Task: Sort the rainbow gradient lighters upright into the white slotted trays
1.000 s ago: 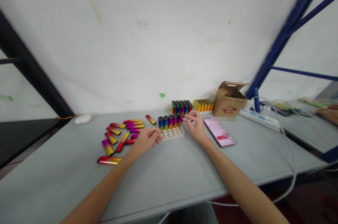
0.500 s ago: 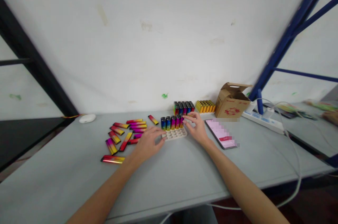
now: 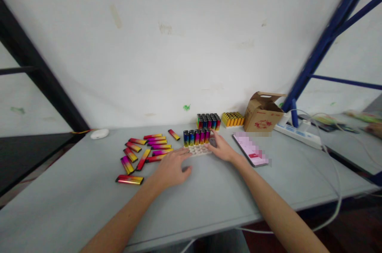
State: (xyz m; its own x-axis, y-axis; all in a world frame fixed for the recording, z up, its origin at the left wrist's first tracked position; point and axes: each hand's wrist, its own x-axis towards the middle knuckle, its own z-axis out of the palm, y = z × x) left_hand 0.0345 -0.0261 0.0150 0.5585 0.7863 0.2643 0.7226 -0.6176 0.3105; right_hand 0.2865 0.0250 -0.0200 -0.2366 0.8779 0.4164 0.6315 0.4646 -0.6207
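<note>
A white tray (image 3: 200,150) with round holes sits on the desk between my hands. Along its back edge stands one row of black-topped, blue-to-purple cylinders (image 3: 197,137) that look like lighters. My left hand (image 3: 172,166) lies with fingers stretched to the tray's left front corner, thumb apart, holding nothing. My right hand (image 3: 221,146) curves round the tray's right end, thumb at the front corner and index finger beside the last cylinder. Left of the tray lie several loose flat lighter-like pieces (image 3: 143,160) in red, purple and yellow.
Behind the tray stands a full block of black-topped lighters (image 3: 208,121), beside a tray of yellow cylinders (image 3: 233,119). Further right are an open cardboard box (image 3: 262,117), a phone (image 3: 250,150) and a power strip (image 3: 298,136). A white mouse-like object (image 3: 99,134) lies far left.
My right hand has come down and closed round the tray's right end. My left hand has flattened and its thumb has moved away from the tray.
</note>
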